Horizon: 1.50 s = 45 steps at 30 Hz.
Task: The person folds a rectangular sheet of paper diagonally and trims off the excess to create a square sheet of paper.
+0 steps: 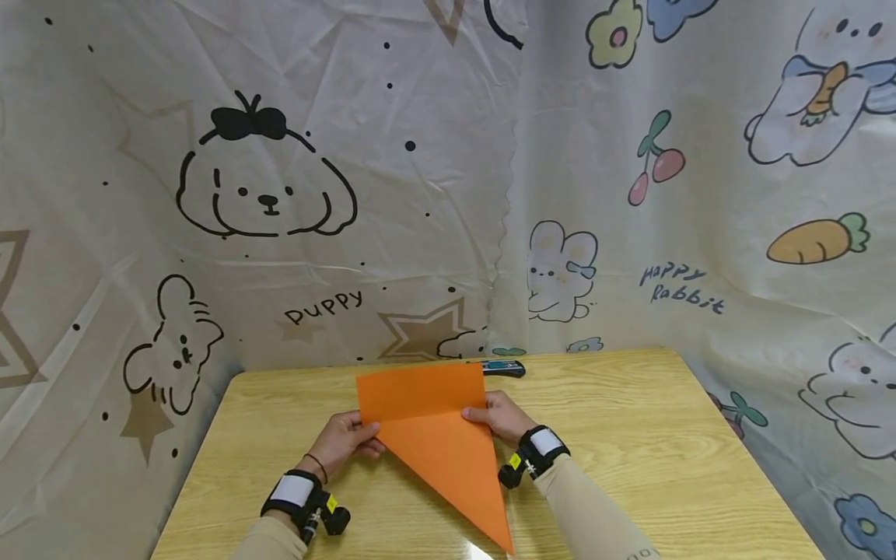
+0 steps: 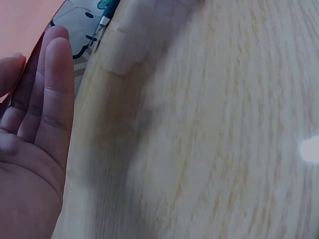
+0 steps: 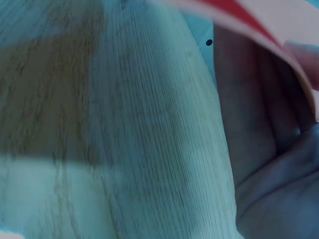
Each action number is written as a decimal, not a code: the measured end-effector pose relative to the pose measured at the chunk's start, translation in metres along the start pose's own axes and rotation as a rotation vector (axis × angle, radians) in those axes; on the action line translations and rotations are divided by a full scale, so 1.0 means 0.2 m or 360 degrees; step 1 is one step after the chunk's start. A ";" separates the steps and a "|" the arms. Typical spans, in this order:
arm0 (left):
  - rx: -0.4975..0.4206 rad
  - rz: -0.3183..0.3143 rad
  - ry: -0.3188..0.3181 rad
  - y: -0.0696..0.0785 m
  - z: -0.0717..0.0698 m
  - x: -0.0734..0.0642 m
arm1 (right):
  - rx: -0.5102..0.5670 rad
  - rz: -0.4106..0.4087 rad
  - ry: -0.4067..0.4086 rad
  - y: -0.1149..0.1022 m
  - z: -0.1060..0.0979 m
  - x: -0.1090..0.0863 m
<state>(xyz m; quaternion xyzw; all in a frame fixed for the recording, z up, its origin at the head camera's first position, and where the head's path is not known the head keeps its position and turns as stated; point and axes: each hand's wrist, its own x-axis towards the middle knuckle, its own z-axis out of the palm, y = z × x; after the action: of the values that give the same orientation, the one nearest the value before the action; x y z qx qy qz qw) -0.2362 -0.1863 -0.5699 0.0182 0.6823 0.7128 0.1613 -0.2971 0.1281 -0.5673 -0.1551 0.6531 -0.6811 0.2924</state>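
Observation:
An orange sheet of paper (image 1: 441, 451) is held up between both hands, with a straight top edge, a crease across its upper part and a point hanging down at the lower right. At its left edge my left hand (image 1: 344, 442) pinches it, thumb in front and fingers behind; the left wrist view shows those fingers (image 2: 57, 89) stretched along the back. My right hand (image 1: 505, 416) pinches the right edge the same way, its thumb lying on the front. In the right wrist view, the paper's edge (image 3: 294, 64) crosses over the right fingers (image 3: 244, 109).
A utility knife (image 1: 505, 368) lies at the back of the wooden table (image 1: 630, 435), partly behind the paper. Printed cloth (image 1: 420, 194) hangs around the table's back and sides. Each wrist wears a strapped camera.

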 end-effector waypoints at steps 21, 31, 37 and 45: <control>-0.0526 0.0189 -0.0271 0.07 -0.01 0.00 | 0.0444 -0.0200 -0.0297 -0.02 -0.01 -0.03; -0.0290 0.0208 -0.0079 0.08 0.02 0.03 | 0.0565 -0.0222 -0.0659 -0.06 -0.04 -0.04; 0.0673 0.0313 0.0271 0.18 0.10 0.02 | 0.0093 -0.0125 -0.0227 -0.12 -0.02 -0.05; 0.0948 0.0482 0.0326 0.19 0.13 0.05 | -0.0829 -0.0257 0.0142 -0.31 0.07 -0.11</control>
<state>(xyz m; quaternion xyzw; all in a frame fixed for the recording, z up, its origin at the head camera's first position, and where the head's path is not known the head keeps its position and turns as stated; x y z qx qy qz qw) -0.2462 -0.1593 -0.5326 0.0939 0.8626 0.4964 -0.0279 -0.2842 0.1280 -0.5024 -0.2466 0.8040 -0.5173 0.1584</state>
